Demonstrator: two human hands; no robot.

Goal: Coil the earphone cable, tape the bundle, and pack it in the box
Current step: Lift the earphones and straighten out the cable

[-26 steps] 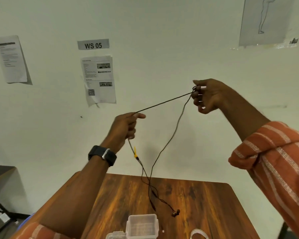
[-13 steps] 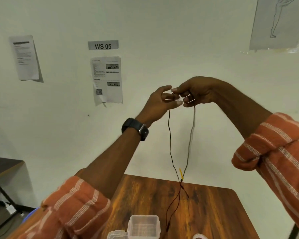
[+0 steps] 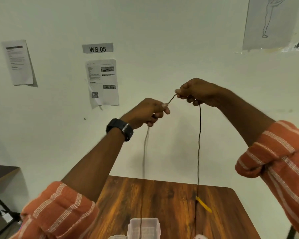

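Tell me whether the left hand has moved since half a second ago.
Yes. The left hand has dropped lower and apart from the right hand, judged against the WS 05 sign.

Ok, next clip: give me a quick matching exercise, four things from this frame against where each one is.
Things:
1. earphone cable
2. clear box
3. watch
4. yellow tag

Places:
A. on the left wrist
B. pinched between both hands, hanging down
C. on the table's near edge
D. low on the right-hand strand

Pairs: 1-B, 2-C, 3-A, 4-D
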